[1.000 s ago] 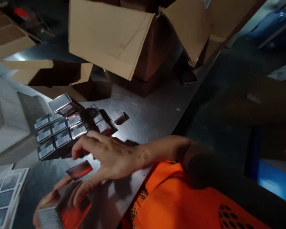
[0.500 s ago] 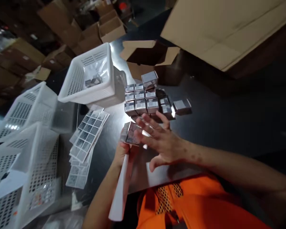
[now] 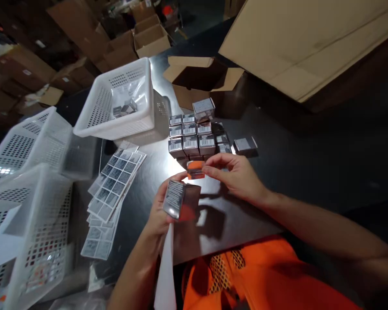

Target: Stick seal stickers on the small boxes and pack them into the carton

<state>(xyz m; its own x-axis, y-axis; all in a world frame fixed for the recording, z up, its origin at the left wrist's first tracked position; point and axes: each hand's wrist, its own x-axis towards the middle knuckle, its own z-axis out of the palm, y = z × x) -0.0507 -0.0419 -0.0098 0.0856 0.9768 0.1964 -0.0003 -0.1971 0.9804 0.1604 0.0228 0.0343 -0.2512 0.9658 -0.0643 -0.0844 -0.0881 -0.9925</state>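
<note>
My left hand (image 3: 161, 202) is closed around a small shiny box (image 3: 173, 199) with lines of print on its face, held over the metal table. A long white paper strip (image 3: 166, 271) hangs down from the same hand. With thumb and fingers, my right hand (image 3: 234, 174) pinches the right edge of another small glossy box (image 3: 195, 169), which mirrors orange. That second box is just in front of a stack of small barcoded boxes (image 3: 190, 143), and my left fingertip is close to its left side; whether they touch I cannot tell.
Printed label sheets (image 3: 116, 181) lie fanned out on the left. A white basket (image 3: 116, 129) with a few small boxes stands behind them, and more white baskets (image 3: 51, 206) line the left edge. An open carton (image 3: 194, 94) and a large cardboard box (image 3: 304, 47) are at the back.
My right hand has gone from spread fingers beside the held box to pinching the second small box. The box in my left hand has turned and come slightly lower.
</note>
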